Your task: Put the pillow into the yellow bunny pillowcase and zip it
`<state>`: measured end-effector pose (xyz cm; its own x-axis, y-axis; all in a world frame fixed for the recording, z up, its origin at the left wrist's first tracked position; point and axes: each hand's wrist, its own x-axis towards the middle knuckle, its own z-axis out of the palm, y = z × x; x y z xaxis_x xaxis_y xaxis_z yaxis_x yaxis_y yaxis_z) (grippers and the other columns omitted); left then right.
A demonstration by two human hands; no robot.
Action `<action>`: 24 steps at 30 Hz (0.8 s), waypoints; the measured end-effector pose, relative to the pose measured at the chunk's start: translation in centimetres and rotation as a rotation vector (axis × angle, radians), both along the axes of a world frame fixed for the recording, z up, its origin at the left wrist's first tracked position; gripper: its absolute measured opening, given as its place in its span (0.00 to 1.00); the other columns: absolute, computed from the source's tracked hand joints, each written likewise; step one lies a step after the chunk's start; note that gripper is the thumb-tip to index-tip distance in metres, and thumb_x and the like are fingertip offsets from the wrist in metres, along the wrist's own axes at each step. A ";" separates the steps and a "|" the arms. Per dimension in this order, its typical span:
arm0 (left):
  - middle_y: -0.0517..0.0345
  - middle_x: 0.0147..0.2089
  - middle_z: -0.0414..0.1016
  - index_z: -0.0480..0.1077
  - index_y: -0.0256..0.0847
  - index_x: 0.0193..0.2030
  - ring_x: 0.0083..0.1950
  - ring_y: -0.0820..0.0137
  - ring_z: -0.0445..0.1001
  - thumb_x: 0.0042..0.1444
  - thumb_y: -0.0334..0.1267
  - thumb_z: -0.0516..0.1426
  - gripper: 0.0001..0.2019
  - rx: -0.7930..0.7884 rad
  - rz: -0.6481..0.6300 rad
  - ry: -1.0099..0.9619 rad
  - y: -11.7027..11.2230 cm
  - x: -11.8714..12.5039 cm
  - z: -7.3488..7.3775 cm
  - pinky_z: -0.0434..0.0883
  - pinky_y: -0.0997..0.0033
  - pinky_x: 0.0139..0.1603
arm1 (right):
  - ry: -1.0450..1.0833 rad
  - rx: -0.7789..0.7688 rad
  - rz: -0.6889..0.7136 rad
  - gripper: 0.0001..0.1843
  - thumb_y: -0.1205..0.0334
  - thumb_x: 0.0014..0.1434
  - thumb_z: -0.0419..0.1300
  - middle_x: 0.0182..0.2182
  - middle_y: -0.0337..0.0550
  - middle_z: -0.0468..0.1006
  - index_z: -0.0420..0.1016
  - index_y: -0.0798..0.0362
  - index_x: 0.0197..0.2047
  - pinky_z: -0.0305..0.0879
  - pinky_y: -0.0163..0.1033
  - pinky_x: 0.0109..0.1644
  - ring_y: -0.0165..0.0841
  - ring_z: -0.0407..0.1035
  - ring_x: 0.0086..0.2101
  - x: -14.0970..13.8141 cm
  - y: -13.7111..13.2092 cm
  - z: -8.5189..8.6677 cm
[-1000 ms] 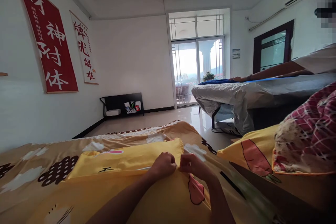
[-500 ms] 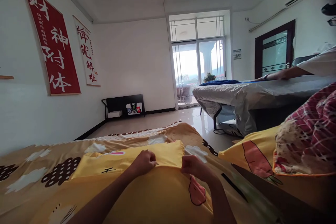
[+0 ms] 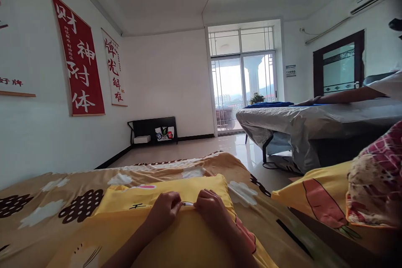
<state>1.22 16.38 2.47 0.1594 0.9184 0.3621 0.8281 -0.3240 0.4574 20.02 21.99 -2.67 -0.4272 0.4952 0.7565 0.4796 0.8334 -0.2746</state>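
Observation:
A yellow pillowcase (image 3: 185, 240) printed with a carrot and cartoon lines lies in front of me, over something bulky that is hidden inside. My left hand (image 3: 167, 210) is closed on the fold across its middle, thumb against fingers. Close beside it, my right hand (image 3: 211, 208) pinches the same fold with curled fingers. A small whitish patch (image 3: 188, 204) shows along the fold between the two hands; what it is I cannot make out. Beyond the fold, the pillowcase's far end lies flat on a tan patterned bedspread (image 3: 125, 167).
At right lies another yellow printed cloth (image 3: 309, 173) with a plaid red bundle (image 3: 381, 180) on it. Behind stands a table covered in grey plastic sheeting (image 3: 301, 123), where another person's arm (image 3: 339, 97) rests. A black low shelf (image 3: 143, 127) stands by the far wall.
My right hand has shifted left along the fold, from the pillowcase's right corner to close beside my left hand. The view has turned slightly left. The other person's arm still rests on the table.

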 end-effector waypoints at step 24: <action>0.52 0.32 0.71 0.68 0.38 0.29 0.36 0.66 0.66 0.60 0.49 0.45 0.19 0.074 0.154 0.020 -3.8 -14.5 -3.0 0.60 0.67 0.42 | -0.168 0.383 0.085 0.09 0.65 0.63 0.54 0.36 0.42 0.77 0.70 0.48 0.47 0.61 0.39 0.44 0.33 0.70 0.37 -6.0 -3.0 -2.2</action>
<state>-13.30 12.56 -0.58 0.0272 0.9033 0.4281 0.8793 -0.2253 0.4195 13.99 18.95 -4.90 -0.5872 0.1498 0.7954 0.4162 0.8988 0.1380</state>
